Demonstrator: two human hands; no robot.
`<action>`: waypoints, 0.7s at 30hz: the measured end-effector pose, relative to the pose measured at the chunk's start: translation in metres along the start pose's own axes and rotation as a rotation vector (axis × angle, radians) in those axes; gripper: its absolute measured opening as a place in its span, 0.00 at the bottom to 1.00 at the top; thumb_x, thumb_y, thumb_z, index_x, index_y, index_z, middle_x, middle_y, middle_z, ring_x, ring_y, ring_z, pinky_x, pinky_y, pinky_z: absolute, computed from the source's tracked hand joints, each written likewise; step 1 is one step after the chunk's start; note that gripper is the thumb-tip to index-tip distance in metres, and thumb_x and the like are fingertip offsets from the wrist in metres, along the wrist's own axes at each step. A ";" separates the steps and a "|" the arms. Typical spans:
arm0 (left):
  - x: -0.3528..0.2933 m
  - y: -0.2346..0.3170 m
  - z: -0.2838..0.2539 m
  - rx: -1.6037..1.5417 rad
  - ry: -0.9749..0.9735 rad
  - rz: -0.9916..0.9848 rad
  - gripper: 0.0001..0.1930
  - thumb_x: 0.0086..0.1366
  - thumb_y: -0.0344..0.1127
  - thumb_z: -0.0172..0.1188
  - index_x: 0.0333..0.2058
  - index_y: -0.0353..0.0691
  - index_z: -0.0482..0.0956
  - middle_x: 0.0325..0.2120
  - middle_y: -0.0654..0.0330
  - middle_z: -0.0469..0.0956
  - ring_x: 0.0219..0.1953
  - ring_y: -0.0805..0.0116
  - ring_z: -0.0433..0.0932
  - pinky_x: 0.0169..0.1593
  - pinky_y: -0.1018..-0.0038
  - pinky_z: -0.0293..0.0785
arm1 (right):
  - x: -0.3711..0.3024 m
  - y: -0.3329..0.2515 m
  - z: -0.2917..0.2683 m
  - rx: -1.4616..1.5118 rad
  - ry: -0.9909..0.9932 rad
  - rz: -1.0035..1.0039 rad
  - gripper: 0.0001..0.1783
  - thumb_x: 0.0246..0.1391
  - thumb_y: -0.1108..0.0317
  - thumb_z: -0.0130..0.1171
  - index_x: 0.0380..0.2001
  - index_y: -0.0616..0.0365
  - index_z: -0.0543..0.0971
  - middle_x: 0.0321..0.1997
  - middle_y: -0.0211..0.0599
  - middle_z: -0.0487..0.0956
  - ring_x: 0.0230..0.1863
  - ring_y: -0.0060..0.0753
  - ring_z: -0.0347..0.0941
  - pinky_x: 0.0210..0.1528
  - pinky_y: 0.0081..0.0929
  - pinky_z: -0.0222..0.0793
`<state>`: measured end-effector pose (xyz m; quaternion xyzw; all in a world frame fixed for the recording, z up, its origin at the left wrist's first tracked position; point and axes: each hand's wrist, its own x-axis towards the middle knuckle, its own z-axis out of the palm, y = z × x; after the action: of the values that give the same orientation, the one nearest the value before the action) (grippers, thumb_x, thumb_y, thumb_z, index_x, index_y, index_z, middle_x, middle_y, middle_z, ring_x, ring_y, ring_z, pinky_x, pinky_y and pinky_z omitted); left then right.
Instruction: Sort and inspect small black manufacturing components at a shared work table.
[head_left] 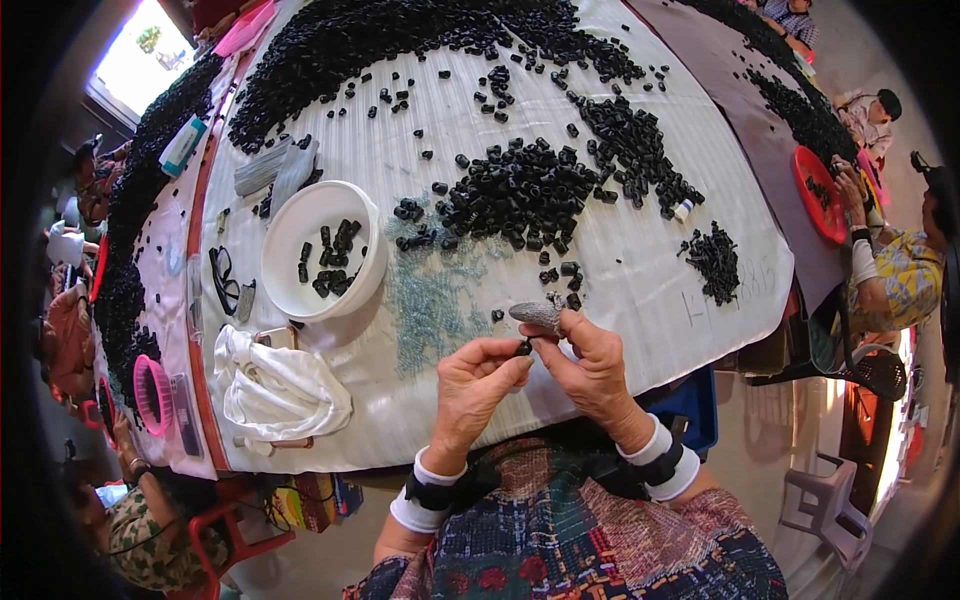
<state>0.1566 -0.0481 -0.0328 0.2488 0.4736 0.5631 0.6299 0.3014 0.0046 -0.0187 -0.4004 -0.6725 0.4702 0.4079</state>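
Observation:
Close to the near edge of the table, my left hand [472,392] pinches a small black tubular piece [523,348] between thumb and fingertips. My right hand [592,372] meets it, its thumb tip at the piece and its fingers bent closed. A grey cloth finger cover [538,316] sits over a finger of this hand; whatever its fingers grip is hidden. Just beyond lie a few loose black pieces and a large heap of them [525,190]. To the left, a white bowl [372,255] holds several similar pieces.
Left of my hands lies a bunched white cloth [275,390] with a phone partly under it. Eyeglasses [225,280] and grey cloth [278,172] lie near the bowl. Small black scraps [712,262] are heaped at right. Other people sit around; a plastic stool [828,505] stands at lower right.

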 end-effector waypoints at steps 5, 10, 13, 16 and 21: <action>0.002 -0.002 0.002 0.028 0.001 0.009 0.10 0.57 0.24 0.61 0.38 0.28 0.75 0.27 0.60 0.78 0.28 0.78 0.76 0.32 0.84 0.72 | -0.002 0.003 0.003 -0.004 0.079 -0.033 0.16 0.46 0.82 0.56 0.41 0.61 0.76 0.34 0.40 0.80 0.35 0.30 0.78 0.37 0.22 0.73; 0.003 -0.003 0.002 0.036 0.017 -0.005 0.09 0.56 0.23 0.61 0.37 0.30 0.76 0.25 0.59 0.79 0.27 0.76 0.77 0.33 0.83 0.74 | 0.001 0.003 0.004 -0.035 0.073 -0.057 0.16 0.46 0.82 0.56 0.41 0.61 0.76 0.34 0.40 0.80 0.35 0.30 0.78 0.37 0.23 0.73; 0.003 -0.003 0.000 0.033 0.015 -0.003 0.08 0.56 0.23 0.61 0.36 0.30 0.76 0.25 0.60 0.78 0.26 0.76 0.77 0.32 0.83 0.74 | 0.002 0.005 0.004 -0.074 0.057 -0.074 0.15 0.46 0.82 0.56 0.40 0.62 0.76 0.33 0.40 0.80 0.34 0.31 0.78 0.36 0.24 0.73; 0.003 -0.004 0.000 0.025 0.022 -0.016 0.08 0.57 0.23 0.61 0.36 0.30 0.76 0.25 0.60 0.78 0.26 0.76 0.77 0.31 0.83 0.74 | 0.002 0.007 0.003 -0.082 0.036 -0.072 0.14 0.46 0.82 0.56 0.40 0.63 0.75 0.33 0.41 0.80 0.34 0.30 0.78 0.35 0.24 0.73; 0.007 -0.004 -0.001 0.032 0.015 0.014 0.08 0.56 0.24 0.61 0.36 0.29 0.76 0.25 0.60 0.78 0.26 0.76 0.77 0.31 0.82 0.74 | 0.004 0.003 0.003 0.006 0.011 0.048 0.19 0.47 0.82 0.55 0.45 0.62 0.74 0.35 0.36 0.80 0.37 0.23 0.77 0.41 0.19 0.70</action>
<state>0.1574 -0.0426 -0.0387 0.2582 0.4855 0.5615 0.6183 0.2975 0.0078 -0.0218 -0.4178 -0.6590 0.4798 0.4012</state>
